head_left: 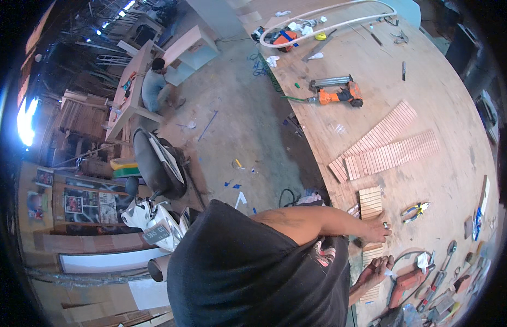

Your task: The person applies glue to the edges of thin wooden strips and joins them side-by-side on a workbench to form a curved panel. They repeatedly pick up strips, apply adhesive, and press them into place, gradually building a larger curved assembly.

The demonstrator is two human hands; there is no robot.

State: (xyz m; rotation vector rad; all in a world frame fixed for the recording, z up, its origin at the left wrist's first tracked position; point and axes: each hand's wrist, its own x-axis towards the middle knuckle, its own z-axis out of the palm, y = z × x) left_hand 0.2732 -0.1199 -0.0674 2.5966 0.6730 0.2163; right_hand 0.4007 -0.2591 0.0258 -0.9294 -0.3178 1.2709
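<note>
I lean over a large plywood worktop [444, 98]. My left hand [380, 229], with a ring on one finger, lies flat at the near end of a small panel of short wooden slats [370, 200]. My right hand [376, 270] sits just below it, fingers curled beside another strip of slats [371, 253]. Something small and white shows at its fingertips; I cannot tell if it is gripped. My black sleeveless shirt [248, 272] hides the table edge below my arms.
Two long rows of slats [389, 144] lie further up the worktop. An orange nail gun [340, 95] with a green hose, a white hose [329, 16], yellow-blue pliers [416, 210], a red drill [406, 280] and several hand tools are around. A motorbike [155, 218] stands left; another person [154, 87] sits beyond.
</note>
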